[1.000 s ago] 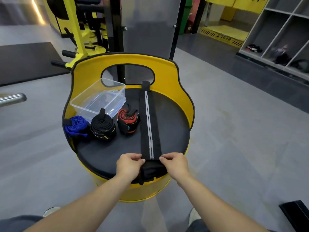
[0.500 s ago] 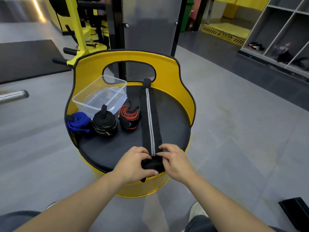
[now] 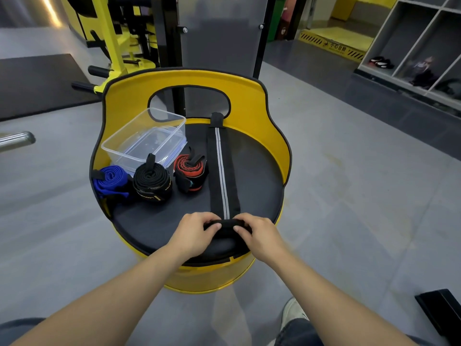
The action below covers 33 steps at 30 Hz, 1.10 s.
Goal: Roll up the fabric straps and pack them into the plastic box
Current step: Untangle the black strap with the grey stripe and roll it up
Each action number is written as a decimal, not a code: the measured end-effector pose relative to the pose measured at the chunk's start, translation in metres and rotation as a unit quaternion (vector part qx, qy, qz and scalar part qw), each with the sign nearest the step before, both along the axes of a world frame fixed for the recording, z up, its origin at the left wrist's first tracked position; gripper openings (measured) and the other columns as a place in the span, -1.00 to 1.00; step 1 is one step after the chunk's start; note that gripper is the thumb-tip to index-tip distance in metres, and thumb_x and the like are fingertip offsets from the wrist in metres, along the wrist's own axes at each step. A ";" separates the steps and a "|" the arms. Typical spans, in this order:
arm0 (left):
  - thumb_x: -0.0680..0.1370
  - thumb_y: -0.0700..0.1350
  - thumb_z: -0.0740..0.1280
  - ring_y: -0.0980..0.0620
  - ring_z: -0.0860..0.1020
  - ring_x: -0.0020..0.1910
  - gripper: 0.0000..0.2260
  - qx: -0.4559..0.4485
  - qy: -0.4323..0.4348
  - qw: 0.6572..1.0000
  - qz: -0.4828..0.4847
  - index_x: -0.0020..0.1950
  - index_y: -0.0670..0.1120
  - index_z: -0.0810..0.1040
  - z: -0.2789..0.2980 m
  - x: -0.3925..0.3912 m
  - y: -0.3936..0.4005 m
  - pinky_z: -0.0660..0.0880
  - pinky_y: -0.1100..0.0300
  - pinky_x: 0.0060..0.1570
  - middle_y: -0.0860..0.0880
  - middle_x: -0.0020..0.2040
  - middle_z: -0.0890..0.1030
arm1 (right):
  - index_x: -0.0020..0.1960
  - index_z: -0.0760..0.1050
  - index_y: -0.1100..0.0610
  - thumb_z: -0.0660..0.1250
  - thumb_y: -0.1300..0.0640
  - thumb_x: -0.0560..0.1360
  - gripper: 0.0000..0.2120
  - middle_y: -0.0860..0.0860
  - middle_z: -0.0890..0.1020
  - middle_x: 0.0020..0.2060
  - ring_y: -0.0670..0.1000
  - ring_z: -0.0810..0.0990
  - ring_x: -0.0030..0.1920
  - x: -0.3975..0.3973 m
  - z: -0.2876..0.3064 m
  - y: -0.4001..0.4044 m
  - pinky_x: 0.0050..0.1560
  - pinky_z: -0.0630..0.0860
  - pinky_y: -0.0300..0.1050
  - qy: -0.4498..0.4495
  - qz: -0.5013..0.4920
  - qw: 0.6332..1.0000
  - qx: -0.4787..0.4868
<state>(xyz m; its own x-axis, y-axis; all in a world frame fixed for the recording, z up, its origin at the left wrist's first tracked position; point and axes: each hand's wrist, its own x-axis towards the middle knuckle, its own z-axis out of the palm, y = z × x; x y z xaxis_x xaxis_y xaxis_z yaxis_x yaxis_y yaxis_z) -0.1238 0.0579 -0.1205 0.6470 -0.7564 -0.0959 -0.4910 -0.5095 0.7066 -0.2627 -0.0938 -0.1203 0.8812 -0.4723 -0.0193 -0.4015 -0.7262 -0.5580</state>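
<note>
I'm rolling: both hands, left hand and right hand, pinch the black strap; next, roll away from the box.

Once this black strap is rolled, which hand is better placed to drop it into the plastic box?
Probably left. The plastic box sits at the far left of the seat, on the left hand's side; the right hand would have to cross over. Both currently pinch the black strap.
</note>
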 end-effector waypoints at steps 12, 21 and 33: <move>0.50 -0.02 0.51 0.04 0.43 0.09 -0.86 -0.012 -0.189 0.982 -0.008 0.02 0.10 0.63 -0.018 0.005 -0.012 0.48 0.09 0.08 0.14 0.02 0.51 | 0.06 0.66 0.12 0.37 0.10 0.59 -0.87 -0.03 0.53 0.06 0.06 0.57 -0.02 0.009 -0.018 -0.002 0.05 0.56 -0.01 -0.025 0.036 0.993 -0.111; 0.50 0.14 0.46 0.03 0.54 0.05 -0.71 0.005 -0.290 0.945 -0.152 0.16 0.04 0.68 -0.019 0.008 -0.001 0.53 0.05 0.16 0.11 0.00 0.60 | 0.31 0.58 0.15 0.37 0.09 0.59 -0.68 0.02 0.58 0.23 0.07 0.55 0.21 -0.004 -0.016 -0.005 0.31 0.50 -0.04 -0.004 0.123 0.983 -0.136; 0.57 0.03 0.43 0.09 0.57 0.01 -0.87 -0.039 -0.130 0.990 -0.022 0.09 0.05 0.69 -0.016 0.008 -0.007 0.49 0.18 0.03 0.14 -0.04 0.64 | 0.21 0.68 0.14 0.29 0.10 0.65 -0.75 0.05 0.66 0.05 0.10 0.61 0.09 0.011 -0.013 -0.010 0.18 0.54 -0.01 -0.038 0.039 0.996 -0.066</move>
